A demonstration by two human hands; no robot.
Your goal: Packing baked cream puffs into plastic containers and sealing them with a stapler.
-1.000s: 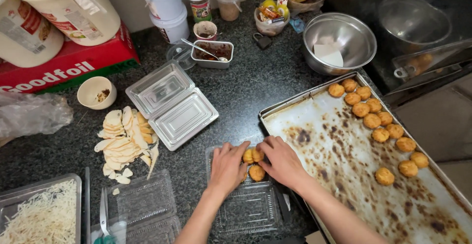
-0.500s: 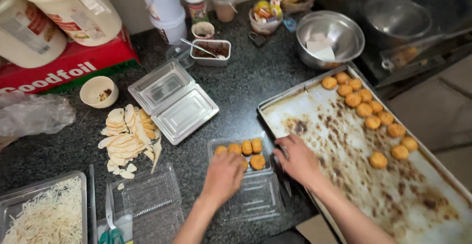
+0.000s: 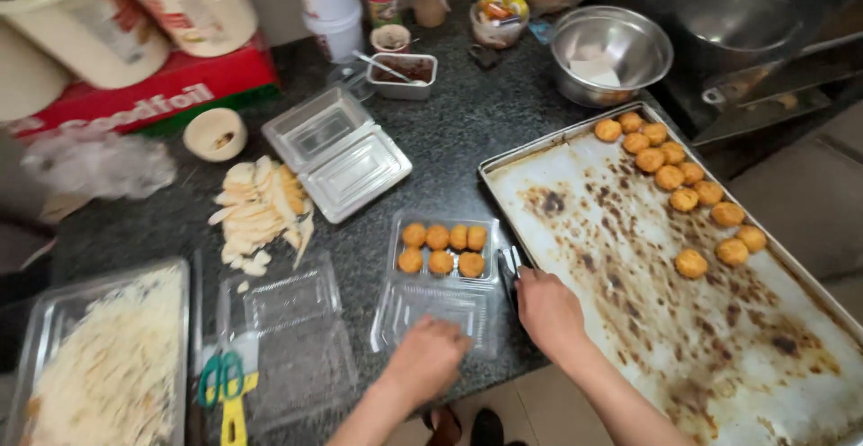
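Note:
A clear plastic clamshell box (image 3: 442, 250) lies open on the dark counter with several golden fried balls in its far half. My left hand (image 3: 427, 356) is curled over the near edge of its empty lid half (image 3: 422, 307). My right hand (image 3: 548, 307) rests at the left rim of the scorched baking tray (image 3: 629, 257), fingers together. Its fingertips are at the end of dark tongs (image 3: 509, 271) lying between box and tray; I cannot tell whether it grips them. Several more fried balls (image 3: 676, 176) sit at the tray's far right.
Two other open clamshell boxes (image 3: 337, 151) (image 3: 288, 338) lie to the left, beside a pile of pale slices (image 3: 259, 208), scissors (image 3: 225, 388) and a tray of shredded white food (image 3: 99, 365). A steel bowl (image 3: 611, 50), jars, tubs and a red carton (image 3: 144, 95) line the back.
Both hands have drawn back from the fried balls toward me. The left hand has come down onto the lid half, and the right has slid to the tray rim.

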